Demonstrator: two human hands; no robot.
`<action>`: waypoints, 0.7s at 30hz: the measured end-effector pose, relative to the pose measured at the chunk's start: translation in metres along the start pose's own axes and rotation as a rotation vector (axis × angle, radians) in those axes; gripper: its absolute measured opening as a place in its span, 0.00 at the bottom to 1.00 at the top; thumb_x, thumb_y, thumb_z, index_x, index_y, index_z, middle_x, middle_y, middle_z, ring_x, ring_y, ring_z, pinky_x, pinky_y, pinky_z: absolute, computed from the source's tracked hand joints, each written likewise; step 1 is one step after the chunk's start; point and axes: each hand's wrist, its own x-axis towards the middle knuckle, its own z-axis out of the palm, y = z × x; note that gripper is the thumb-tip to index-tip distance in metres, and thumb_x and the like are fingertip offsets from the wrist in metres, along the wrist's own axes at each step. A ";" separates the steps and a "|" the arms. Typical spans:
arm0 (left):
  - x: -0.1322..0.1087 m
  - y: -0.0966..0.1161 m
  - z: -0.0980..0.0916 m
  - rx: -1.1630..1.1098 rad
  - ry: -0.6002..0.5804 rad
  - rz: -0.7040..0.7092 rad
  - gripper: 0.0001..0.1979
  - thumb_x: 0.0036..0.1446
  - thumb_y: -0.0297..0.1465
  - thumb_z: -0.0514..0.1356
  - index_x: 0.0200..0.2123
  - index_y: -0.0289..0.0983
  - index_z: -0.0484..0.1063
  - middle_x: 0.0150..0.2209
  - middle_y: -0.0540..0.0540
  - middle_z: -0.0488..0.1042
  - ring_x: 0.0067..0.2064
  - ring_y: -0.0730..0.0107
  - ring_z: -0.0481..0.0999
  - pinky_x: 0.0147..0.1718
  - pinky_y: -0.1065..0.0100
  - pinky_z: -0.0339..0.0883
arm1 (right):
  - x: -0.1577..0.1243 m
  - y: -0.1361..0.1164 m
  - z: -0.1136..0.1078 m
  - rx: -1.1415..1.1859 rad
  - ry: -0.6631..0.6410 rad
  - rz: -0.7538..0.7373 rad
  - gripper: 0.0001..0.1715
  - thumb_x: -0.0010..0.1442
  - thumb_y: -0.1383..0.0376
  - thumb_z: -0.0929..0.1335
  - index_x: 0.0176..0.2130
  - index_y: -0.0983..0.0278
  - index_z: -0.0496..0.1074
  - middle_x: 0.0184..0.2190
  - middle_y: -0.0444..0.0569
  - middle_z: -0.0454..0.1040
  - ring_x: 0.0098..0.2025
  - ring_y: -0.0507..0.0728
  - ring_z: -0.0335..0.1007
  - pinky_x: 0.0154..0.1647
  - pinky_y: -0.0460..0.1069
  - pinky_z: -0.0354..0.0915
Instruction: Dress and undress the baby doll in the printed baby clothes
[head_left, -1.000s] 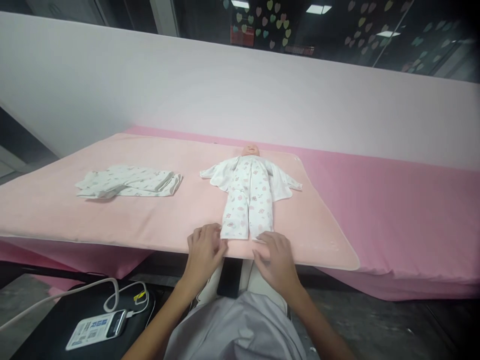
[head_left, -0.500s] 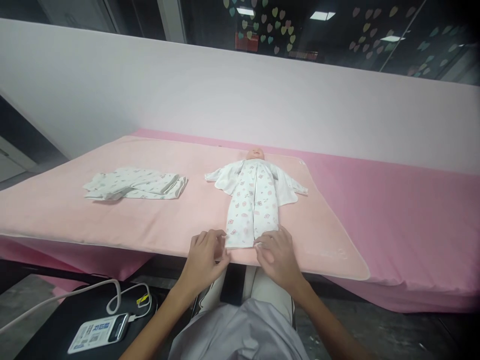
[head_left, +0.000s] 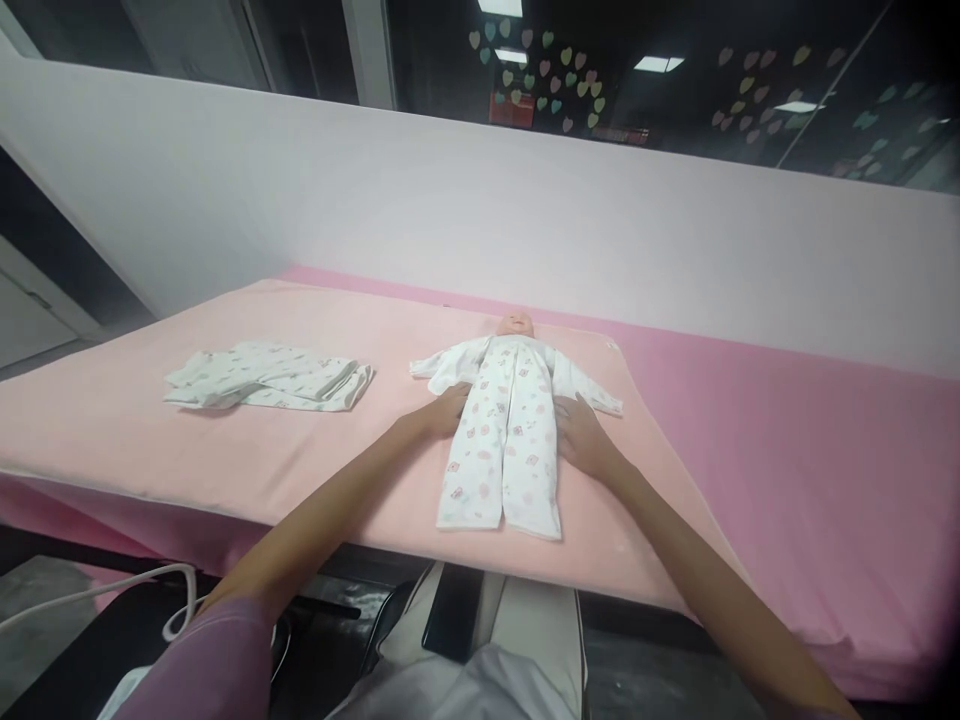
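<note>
A baby doll (head_left: pixel 517 324) lies on its back, its head toward the wall, in a white long-sleeved baby top (head_left: pixel 466 358). Over its front lie white baby trousers (head_left: pixel 480 455) with a small pink print, their two legs stretched toward me. My left hand (head_left: pixel 448 408) is at the left side of the doll's waist, its fingertips partly hidden by the cloth. At the opposite side, my right hand (head_left: pixel 583 436) has its fingers extended against the edge of the trousers and top.
Folded white printed clothes (head_left: pixel 270 378) lie left of the doll on a peach pad (head_left: pixel 360 325). Pink cloth (head_left: pixel 810 460) covers the table to the right. A white wall (head_left: pixel 480 200) rises behind. A dark phone (head_left: pixel 453 610) rests on my lap, and a white cable (head_left: pixel 120 585) runs at lower left.
Both hands have left the trouser hems and moved up to the waist sides. The trouser legs now reach closer to me and lie slightly apart. Less of the top's spread lower edges shows.
</note>
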 end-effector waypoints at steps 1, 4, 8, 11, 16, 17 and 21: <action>0.003 0.000 0.003 -0.005 0.020 0.007 0.16 0.64 0.45 0.63 0.44 0.42 0.84 0.49 0.37 0.81 0.62 0.42 0.74 0.66 0.47 0.67 | 0.002 0.002 0.002 0.022 0.037 -0.020 0.24 0.65 0.69 0.64 0.56 0.59 0.80 0.61 0.57 0.76 0.67 0.67 0.69 0.78 0.75 0.52; 0.002 0.004 0.000 -0.007 0.019 0.027 0.15 0.67 0.42 0.58 0.41 0.42 0.83 0.46 0.36 0.81 0.57 0.45 0.76 0.60 0.48 0.70 | -0.001 0.002 0.000 0.102 0.049 -0.065 0.19 0.68 0.70 0.64 0.49 0.58 0.80 0.50 0.54 0.79 0.56 0.66 0.74 0.69 0.71 0.65; -0.010 0.015 -0.022 -0.045 -0.068 -0.001 0.10 0.64 0.37 0.59 0.31 0.42 0.77 0.37 0.42 0.78 0.43 0.53 0.79 0.53 0.54 0.72 | -0.010 -0.001 -0.021 0.144 -0.113 0.036 0.12 0.75 0.64 0.64 0.47 0.58 0.77 0.41 0.53 0.77 0.44 0.64 0.72 0.45 0.60 0.72; -0.016 0.021 -0.032 -0.055 -0.124 -0.040 0.08 0.55 0.34 0.63 0.26 0.42 0.69 0.28 0.48 0.72 0.32 0.61 0.71 0.51 0.54 0.72 | -0.012 -0.005 -0.032 0.175 -0.197 0.088 0.13 0.76 0.60 0.65 0.38 0.59 0.74 0.33 0.48 0.73 0.36 0.61 0.68 0.39 0.56 0.67; -0.017 0.021 -0.029 -0.033 -0.163 -0.044 0.12 0.60 0.32 0.57 0.24 0.40 0.64 0.24 0.49 0.69 0.31 0.62 0.67 0.46 0.57 0.69 | -0.008 -0.011 -0.028 0.264 -0.211 0.215 0.19 0.79 0.58 0.61 0.38 0.58 0.75 0.32 0.48 0.77 0.34 0.61 0.71 0.37 0.55 0.68; -0.017 0.020 -0.030 -0.018 -0.161 -0.063 0.12 0.64 0.33 0.56 0.26 0.41 0.67 0.25 0.49 0.71 0.32 0.61 0.69 0.46 0.58 0.69 | -0.008 -0.012 -0.027 0.266 -0.180 0.229 0.20 0.80 0.57 0.61 0.41 0.57 0.77 0.34 0.49 0.78 0.35 0.61 0.72 0.38 0.55 0.69; -0.020 0.008 -0.039 0.146 0.096 -0.376 0.13 0.71 0.40 0.55 0.46 0.41 0.75 0.40 0.43 0.80 0.41 0.54 0.77 0.51 0.54 0.68 | -0.013 -0.008 -0.033 0.154 0.164 0.494 0.19 0.79 0.52 0.62 0.50 0.57 0.78 0.43 0.53 0.81 0.41 0.63 0.76 0.40 0.56 0.70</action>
